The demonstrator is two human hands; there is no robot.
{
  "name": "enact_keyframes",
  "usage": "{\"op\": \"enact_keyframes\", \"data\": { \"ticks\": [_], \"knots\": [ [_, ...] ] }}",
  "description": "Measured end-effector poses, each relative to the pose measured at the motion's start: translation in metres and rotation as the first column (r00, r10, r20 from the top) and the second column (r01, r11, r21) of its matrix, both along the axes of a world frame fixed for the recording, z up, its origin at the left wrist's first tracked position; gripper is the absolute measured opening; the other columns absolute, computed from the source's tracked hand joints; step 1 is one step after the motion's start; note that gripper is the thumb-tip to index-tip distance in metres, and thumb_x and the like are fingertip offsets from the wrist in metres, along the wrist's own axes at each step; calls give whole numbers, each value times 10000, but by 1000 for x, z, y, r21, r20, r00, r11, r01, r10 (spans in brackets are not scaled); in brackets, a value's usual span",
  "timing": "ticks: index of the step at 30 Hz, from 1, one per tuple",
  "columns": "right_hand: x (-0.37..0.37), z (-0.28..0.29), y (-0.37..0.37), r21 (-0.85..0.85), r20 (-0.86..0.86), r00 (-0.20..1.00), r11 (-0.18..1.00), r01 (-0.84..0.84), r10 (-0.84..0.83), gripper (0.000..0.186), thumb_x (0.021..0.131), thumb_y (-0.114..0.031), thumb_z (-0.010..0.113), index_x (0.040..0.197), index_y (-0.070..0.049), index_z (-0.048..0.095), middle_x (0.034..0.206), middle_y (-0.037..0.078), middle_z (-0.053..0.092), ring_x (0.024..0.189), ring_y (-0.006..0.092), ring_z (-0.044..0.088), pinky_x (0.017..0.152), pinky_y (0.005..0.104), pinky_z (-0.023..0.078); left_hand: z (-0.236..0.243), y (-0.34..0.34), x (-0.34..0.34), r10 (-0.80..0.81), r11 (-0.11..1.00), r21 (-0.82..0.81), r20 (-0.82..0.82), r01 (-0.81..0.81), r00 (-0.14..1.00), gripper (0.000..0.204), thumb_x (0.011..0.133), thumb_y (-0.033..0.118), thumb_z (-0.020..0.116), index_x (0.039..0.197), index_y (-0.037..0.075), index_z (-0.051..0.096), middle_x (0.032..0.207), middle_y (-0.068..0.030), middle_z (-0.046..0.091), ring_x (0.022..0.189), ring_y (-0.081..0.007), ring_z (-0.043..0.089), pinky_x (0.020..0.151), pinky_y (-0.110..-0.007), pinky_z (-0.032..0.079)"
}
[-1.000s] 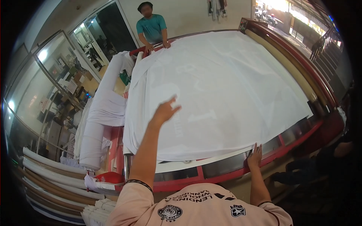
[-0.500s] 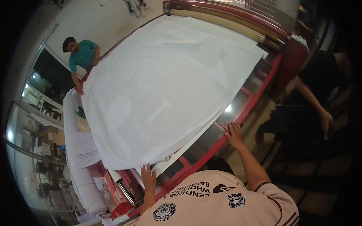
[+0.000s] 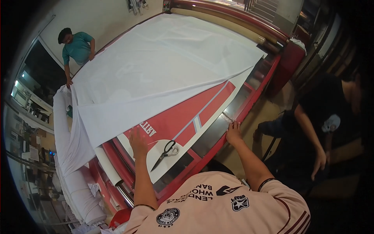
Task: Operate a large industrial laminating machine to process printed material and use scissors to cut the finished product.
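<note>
Two bare hands work on either side of a pair of scissors (image 3: 165,155), which lies on the pale margin of a red printed sheet (image 3: 194,109) with its blades pointing toward the wearer. Left of the scissors, the left hand (image 3: 138,143) hovers over or rests on the sheet, its fingers spread and blurred; they look released, though whether their tips touch the cloth edge just beyond them I cannot tell. Right of the scissors and a little farther off, the right hand (image 3: 234,133) sits at the red rail (image 3: 210,158) with fingers extended, clenching nothing that shows. Beyond the scissors, the white cloth (image 3: 156,66) spreads over most of the table, its near edge running on a slant, so that the part of the sheet nearest the scissors lies uncovered, with a light blue stripe and pale lettering in view. To the left of the scissors, the cloth hangs down toward a thick white roll (image 3: 83,195), and between them is a pale roller (image 3: 107,165). Well beyond the scissors runs a tan roller (image 3: 218,25). Far off to their left, a co-worker in teal (image 3: 80,46) has both hands at the cloth's edge; well to their right is a person in a dark shirt (image 3: 319,101).
</note>
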State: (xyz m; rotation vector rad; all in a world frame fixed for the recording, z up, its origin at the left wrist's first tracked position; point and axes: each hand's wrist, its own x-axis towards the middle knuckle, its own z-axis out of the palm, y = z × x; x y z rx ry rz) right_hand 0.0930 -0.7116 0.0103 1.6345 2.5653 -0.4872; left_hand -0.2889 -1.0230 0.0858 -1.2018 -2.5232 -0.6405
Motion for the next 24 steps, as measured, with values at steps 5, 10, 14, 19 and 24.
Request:
{"op": "enact_keyframes", "data": {
  "ticks": [5, 10, 14, 19, 24],
  "knots": [
    [-8, 9, 8, -32, 135, 987, 996, -88, 92, 613, 1007, -262, 453, 1499, 66, 291, 1594, 306, 174, 1474, 516, 131, 1221, 482, 173, 13, 45, -41, 20, 1000, -1, 171, -20, 985, 632, 938, 147, 600, 1521, 104, 358, 1532, -231, 348, 1427, -430, 303, 1168, -532, 270],
    [-14, 12, 10, -94, 159, 986, 995, -32, 47, 614, 999, -279, 474, 1479, 74, 327, 1557, 347, 219, 1457, 501, 209, 1216, 504, 175, -23, 37, -19, -36, 999, 19, 270, 32, 962, 593, 949, 199, 599, 1497, 83, 405, 1525, -249, 363, 1426, -445, 304, 1165, -537, 270],
    [-14, 8, 15, -14, 245, 965, 995, -95, 96, 618, 978, -305, 511, 1451, 69, 373, 1513, 334, 307, 1412, 485, 304, 1199, 502, 225, -46, 0, 48, -54, 998, 44, 350, 41, 935, 600, 933, 187, 624, 1487, 78, 420, 1530, -255, 353, 1429, -454, 296, 1161, -566, 253],
    [10, 11, 20, 24, 139, 976, 985, -172, 167, 619, 933, -296, 592, 1428, 31, 415, 1457, 268, 424, 1364, 428, 389, 1165, 484, 293, -37, -23, 130, -210, 977, 31, 339, 212, 917, 584, 918, 179, 643, 1461, 77, 453, 1534, -258, 342, 1442, -461, 276, 1164, -586, 230],
    [90, -11, 20, 235, -527, 850, 965, 117, 26, 690, 852, -245, 702, 1449, -66, 408, 1394, 213, 484, 1295, 402, 459, 1096, 475, 385, -34, 25, 165, -298, 953, 38, 309, 302, 903, 593, 896, 182, 668, 1452, 114, 474, 1529, -249, 354, 1420, -482, 305, 1147, -598, 258]
  ]
}}
